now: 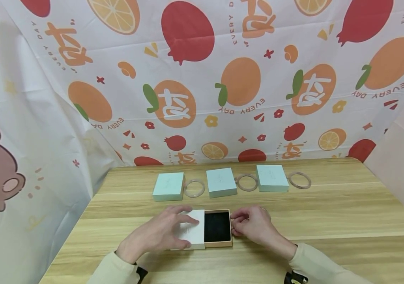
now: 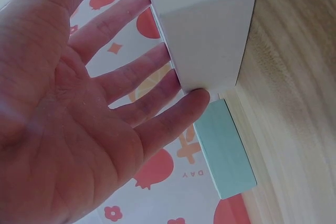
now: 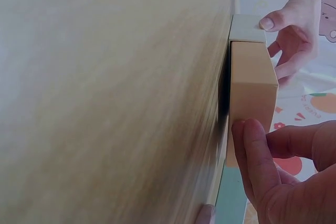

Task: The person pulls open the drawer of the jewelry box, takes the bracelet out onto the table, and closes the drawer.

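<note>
A slide-out box lies in front of me in the head view. Its white sleeve (image 1: 196, 236) covers the left part, and its tan drawer (image 1: 218, 244) with a black pad (image 1: 217, 227) projects to the right. My left hand (image 1: 168, 230) rests across the sleeve, fingers spread, thumb by the near edge. The left wrist view has its fairly straight fingers (image 2: 136, 77) along the sleeve's top edge. My right hand (image 1: 253, 225) is at the drawer's right end. Two fingertips (image 3: 254, 129) touch the tan end wall in the right wrist view, and the thumb is close beside them.
Behind the box, a row of pale teal boxes stands on the wooden table (image 1: 330, 221): left (image 1: 169, 185), middle (image 1: 221, 181) and right (image 1: 272, 177). Translucent bangles lie to the right of each: left (image 1: 187, 190), middle (image 1: 247, 189) and right (image 1: 299, 187). A fruit-print cloth (image 1: 202, 134) hangs behind.
</note>
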`<act>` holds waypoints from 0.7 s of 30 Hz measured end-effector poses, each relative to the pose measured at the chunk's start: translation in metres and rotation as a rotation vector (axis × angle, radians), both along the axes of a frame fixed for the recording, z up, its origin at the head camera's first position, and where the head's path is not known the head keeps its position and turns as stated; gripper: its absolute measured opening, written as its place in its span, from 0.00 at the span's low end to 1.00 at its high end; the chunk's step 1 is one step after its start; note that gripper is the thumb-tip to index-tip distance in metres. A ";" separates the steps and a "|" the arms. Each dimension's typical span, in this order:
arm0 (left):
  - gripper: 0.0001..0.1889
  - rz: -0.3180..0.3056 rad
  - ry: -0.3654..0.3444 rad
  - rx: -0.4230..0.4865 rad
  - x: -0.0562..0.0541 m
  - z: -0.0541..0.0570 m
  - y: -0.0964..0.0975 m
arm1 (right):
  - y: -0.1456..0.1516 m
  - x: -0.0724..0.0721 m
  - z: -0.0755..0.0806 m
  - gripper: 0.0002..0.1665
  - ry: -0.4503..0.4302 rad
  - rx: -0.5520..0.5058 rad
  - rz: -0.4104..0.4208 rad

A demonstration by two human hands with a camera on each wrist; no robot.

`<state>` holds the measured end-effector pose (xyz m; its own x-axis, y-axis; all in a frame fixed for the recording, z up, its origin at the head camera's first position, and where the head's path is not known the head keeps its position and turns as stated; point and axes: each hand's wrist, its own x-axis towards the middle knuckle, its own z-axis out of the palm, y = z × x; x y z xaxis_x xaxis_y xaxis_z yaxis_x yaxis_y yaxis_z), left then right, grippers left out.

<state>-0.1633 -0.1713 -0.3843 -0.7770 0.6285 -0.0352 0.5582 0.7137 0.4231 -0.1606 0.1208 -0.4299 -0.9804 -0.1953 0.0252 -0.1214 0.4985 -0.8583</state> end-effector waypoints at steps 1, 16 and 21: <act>0.25 -0.001 0.001 0.001 0.000 0.000 0.000 | 0.000 0.000 0.000 0.06 0.003 0.004 -0.001; 0.25 0.007 -0.007 0.006 0.000 0.001 0.000 | -0.002 0.000 0.000 0.08 -0.085 -0.107 0.022; 0.26 0.002 0.002 0.010 0.000 0.001 -0.001 | -0.003 -0.001 0.000 0.10 -0.127 -0.168 0.036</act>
